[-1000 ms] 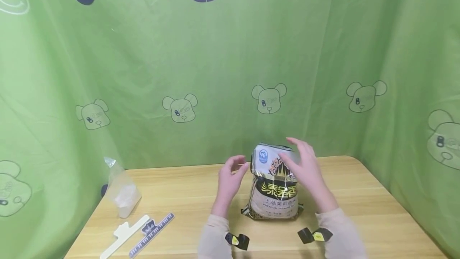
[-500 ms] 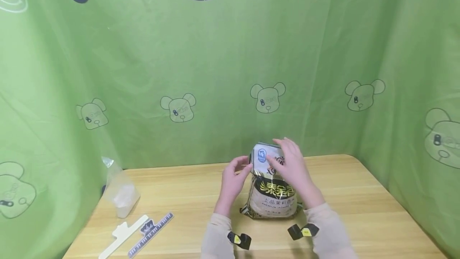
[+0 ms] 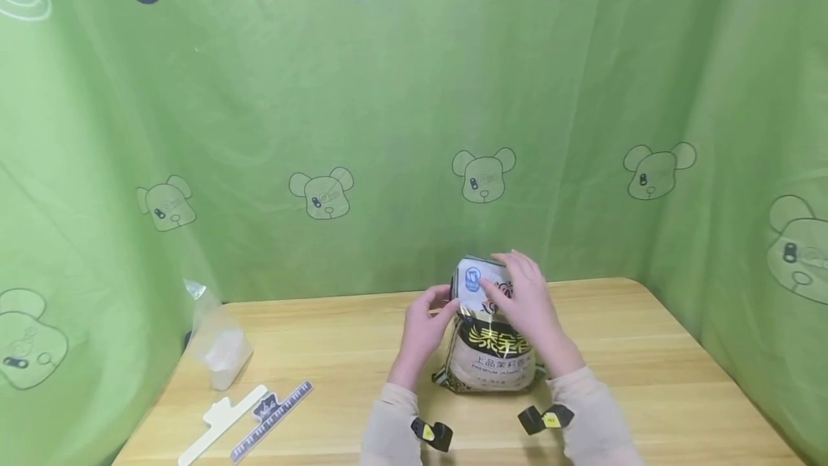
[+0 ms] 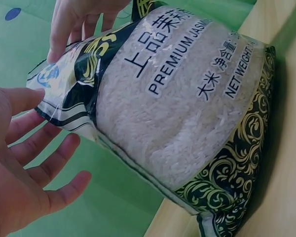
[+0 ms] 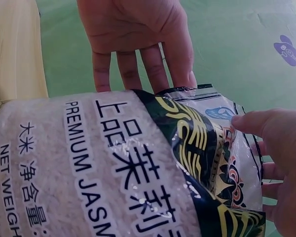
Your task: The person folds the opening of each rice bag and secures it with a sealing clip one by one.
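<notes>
A bag of jasmine rice [image 3: 494, 362] stands upright on the table, its clear front showing the grains and its white printed top narrowed. With thumb in front and index finger behind, my left hand [image 3: 423, 322] pinches the left edge of the top; its other fingers are spread in the left wrist view. My right hand [image 3: 527, 300] holds the upper right of the top, the thumb [image 5: 246, 120] pressing the front near the blue mark and the fingers behind. The back of the bag is hidden.
A knotted-looking clear plastic bag with white contents [image 3: 226, 358] stands at the table's left. In front of it lie a cream bag clip [image 3: 223, 419] and a piano-key patterned clip [image 3: 272, 419]. A green curtain [image 3: 388, 92] surrounds the wooden table [image 3: 647, 380].
My right hand has moved left onto the bag's top and taken hold of it. My left hand has come slightly right and now grips the left edge.
</notes>
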A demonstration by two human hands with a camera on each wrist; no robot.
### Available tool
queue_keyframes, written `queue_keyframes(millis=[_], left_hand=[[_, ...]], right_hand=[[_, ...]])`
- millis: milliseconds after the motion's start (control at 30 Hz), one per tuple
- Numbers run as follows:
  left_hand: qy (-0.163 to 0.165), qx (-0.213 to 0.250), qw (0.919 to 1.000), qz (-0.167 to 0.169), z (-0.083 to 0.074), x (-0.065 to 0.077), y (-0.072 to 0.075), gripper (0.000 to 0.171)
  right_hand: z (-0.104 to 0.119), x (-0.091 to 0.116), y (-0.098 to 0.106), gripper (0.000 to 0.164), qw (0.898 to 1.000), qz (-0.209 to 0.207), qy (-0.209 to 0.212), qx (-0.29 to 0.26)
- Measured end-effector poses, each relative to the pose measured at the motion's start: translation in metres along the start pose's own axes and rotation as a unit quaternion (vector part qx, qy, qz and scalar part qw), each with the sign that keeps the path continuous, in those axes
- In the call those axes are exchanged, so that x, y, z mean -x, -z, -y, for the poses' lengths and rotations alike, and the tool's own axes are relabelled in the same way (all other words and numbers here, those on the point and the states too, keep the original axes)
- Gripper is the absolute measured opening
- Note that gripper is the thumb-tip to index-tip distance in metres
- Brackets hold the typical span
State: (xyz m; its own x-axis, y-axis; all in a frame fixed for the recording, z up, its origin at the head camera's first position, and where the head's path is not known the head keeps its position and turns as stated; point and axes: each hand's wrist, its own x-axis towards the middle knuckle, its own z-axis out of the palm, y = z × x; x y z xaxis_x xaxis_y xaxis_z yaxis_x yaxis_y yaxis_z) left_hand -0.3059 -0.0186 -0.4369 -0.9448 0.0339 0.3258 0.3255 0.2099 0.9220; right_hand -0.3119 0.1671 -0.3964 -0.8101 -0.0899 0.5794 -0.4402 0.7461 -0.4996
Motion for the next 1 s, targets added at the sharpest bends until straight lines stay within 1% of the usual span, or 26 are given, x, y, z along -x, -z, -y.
queue_keyframes(millis=[133,367,533,600,767,867,1000], left_hand=[[-0.003,-0.008,0.9999,-0.013,0.002,0.0,-0.004,0.029],[0.001,0.003,0.9988,-0.048,0.0,0.002,-0.009,0.019],[0.002,0.005,0.9979,-0.065,0.0,0.002,-0.012,0.015],[0.0,0.005,0.9976,-0.069,0.0,0.002,-0.012,0.014],[-0.001,0.002,0.9971,-0.077,-0.001,0.003,-0.012,0.011],[0.001,0.001,0.9969,-0.078,-0.002,0.003,-0.013,0.01],[0.005,-0.003,0.9968,-0.08,-0.003,0.003,-0.013,0.01]], right_hand=[[0.0,-0.001,-0.002,0.052,1.0,-0.005,-0.001,-0.003],[0.0,-0.002,-0.003,0.045,1.0,-0.015,-0.009,-0.02],[0.0,-0.004,-0.003,0.037,0.999,-0.025,-0.012,-0.035],[-0.001,-0.004,-0.003,0.031,0.998,-0.037,-0.007,-0.042],[-0.003,-0.005,-0.004,0.016,0.995,-0.085,0.014,-0.042],[-0.005,-0.006,-0.005,0.013,0.994,-0.099,0.018,-0.038],[-0.007,-0.007,-0.004,0.013,0.994,-0.104,0.01,-0.035]])
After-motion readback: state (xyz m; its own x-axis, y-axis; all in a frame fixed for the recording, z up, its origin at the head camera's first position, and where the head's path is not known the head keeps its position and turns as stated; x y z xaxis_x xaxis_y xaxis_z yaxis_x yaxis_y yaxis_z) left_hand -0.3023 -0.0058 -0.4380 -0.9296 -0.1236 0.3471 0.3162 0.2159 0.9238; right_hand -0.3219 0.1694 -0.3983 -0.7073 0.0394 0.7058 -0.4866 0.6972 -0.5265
